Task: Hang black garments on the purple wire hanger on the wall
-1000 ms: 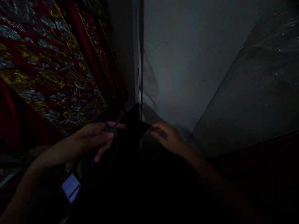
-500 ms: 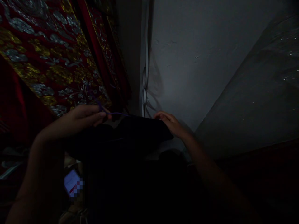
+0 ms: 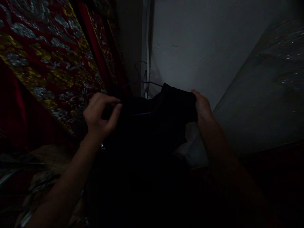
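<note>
A black short-sleeved shirt (image 3: pixel 152 133) hangs on a thin purple wire hanger (image 3: pixel 139 79), whose hook points up near the wall. My left hand (image 3: pixel 102 114) pinches the shirt at its left shoulder, thumb and forefinger close together. At the opposite sleeve, my right hand (image 3: pixel 203 106) is closed on the dark cloth, its fingers partly behind the fabric. The hanger's lower bar shows as a purple line through the neck opening. Darkness hides the lower part of the shirt.
Red cloth with gold and silver embroidery (image 3: pixel 59 76) hangs at the left. Ahead is a pale wall (image 3: pixel 185 47) with a narrow white cable or strip (image 3: pixel 147 47) running down it. Shiny clear plastic sheeting (image 3: pixel 280 76) covers the right side. Crumpled cloth (image 3: pixel 47 161) lies at lower left.
My left hand has let go of the hanger and moved to the shirt's left shoulder. The hanger now sits inside the shirt, hook upright. My right hand has moved right and up with the sleeve.
</note>
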### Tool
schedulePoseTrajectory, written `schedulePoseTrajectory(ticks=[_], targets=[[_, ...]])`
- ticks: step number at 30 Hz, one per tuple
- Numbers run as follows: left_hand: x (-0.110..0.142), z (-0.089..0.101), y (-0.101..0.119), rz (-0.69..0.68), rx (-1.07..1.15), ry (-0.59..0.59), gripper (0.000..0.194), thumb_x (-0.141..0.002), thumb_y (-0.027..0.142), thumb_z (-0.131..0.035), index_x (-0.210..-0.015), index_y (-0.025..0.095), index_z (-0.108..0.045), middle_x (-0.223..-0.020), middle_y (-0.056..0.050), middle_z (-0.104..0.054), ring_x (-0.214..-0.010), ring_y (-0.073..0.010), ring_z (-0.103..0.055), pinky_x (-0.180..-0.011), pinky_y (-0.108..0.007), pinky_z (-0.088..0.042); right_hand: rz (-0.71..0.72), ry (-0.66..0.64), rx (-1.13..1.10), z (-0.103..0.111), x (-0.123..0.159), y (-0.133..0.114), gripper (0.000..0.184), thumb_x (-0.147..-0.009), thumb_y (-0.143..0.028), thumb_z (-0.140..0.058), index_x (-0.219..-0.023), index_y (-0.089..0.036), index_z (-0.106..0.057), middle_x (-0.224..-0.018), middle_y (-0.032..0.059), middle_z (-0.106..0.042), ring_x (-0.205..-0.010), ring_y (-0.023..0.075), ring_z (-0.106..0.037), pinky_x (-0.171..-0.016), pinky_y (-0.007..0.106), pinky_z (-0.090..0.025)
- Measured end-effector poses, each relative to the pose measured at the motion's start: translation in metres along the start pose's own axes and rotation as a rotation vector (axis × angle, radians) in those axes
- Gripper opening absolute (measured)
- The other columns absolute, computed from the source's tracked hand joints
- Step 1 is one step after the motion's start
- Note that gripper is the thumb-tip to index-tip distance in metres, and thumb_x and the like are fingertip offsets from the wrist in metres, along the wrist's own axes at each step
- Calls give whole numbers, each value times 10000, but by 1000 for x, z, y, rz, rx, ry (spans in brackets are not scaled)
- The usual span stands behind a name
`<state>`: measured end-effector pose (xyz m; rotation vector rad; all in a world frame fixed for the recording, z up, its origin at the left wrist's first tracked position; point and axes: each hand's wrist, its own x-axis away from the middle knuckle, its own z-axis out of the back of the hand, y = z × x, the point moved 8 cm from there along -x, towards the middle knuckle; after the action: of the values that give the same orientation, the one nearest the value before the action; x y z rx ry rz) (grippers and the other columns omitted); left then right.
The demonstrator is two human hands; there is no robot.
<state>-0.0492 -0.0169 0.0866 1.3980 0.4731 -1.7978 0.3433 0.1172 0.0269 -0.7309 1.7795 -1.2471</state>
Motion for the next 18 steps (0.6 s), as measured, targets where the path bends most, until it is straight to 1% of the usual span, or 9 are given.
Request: schedulePoseTrajectory(ticks=[2,5,7,10,11,12,14,16,18], targets=[[30,-25,11,-76,64,-171,179,-954,357,-577,-1019,238,-693,-861,-45,-722,-830,-218,-688,-796,-383,-556,15,16,20,19,2,9,418,-697,-648,-665,-656,-244,-562,-592,17,-571,-751,263,-686,-606,356,-552],[84,-77,18,-98,133,-515,269,-997,297,-502,-1196,251,-677,-952,-57,-768,-840,-207,-725,-795,-358,-555,65,64,85,39,17,25,457,-688,-696,-646,-630,-251,-554,-567,10,-542,-677,248,-659,-540,347,-514],[117,-108,16,-34,135,-683,330,-1011,286,-463,-1289,265,-639,-1026,-65,-777,-886,-226,-742,-810,-367,-558,60,97,113,44,29,35,464,-706,-699,-636,-631,-248,-556,-559,7,-538,-639,234,-642,-522,338,-498],[154,-139,2,146,96,-832,473,-1004,310,-478,-1477,284,-482,-1110,-73,-759,-918,-254,-745,-793,-375,-563,5,112,78,41,42,45,452,-726,-682,-644,-681,-237,-577,-570,-2,-555,-599,213,-630,-514,324,-501],[164,-145,-3,205,79,-864,488,-998,319,-493,-1484,279,-471,-1119,-81,-750,-918,-260,-743,-782,-373,-563,-14,120,55,39,46,47,454,-721,-682,-655,-694,-235,-576,-574,-8,-558,-586,206,-624,-510,319,-502],[172,-150,-7,254,69,-887,459,-993,328,-505,-1448,264,-510,-1119,-92,-739,-916,-265,-740,-776,-371,-562,-24,124,36,36,50,47,464,-713,-690,-664,-703,-235,-574,-578,-13,-559,-578,200,-619,-508,315,-502],[184,-152,-12,335,75,-878,319,-995,342,-509,-1259,220,-639,-1078,-114,-716,-911,-270,-726,-785,-374,-561,-14,80,25,29,60,47,501,-696,-722,-674,-720,-230,-578,-589,-18,-565,-588,198,-621,-517,310,-505],[189,-147,-12,400,123,-777,245,-1002,352,-500,-1093,212,-679,-1036,-120,-687,-905,-264,-703,-806,-384,-562,22,-33,45,16,76,47,531,-698,-742,-676,-761,-220,-606,-614,-13,-589,-626,202,-636,-542,305,-513],[193,-136,-7,457,182,-614,207,-1002,354,-499,-1025,238,-669,-1022,-113,-660,-924,-263,-677,-833,-404,-564,38,-148,74,3,100,52,528,-716,-725,-690,-814,-208,-635,-647,-5,-616,-664,200,-646,-568,294,-518]])
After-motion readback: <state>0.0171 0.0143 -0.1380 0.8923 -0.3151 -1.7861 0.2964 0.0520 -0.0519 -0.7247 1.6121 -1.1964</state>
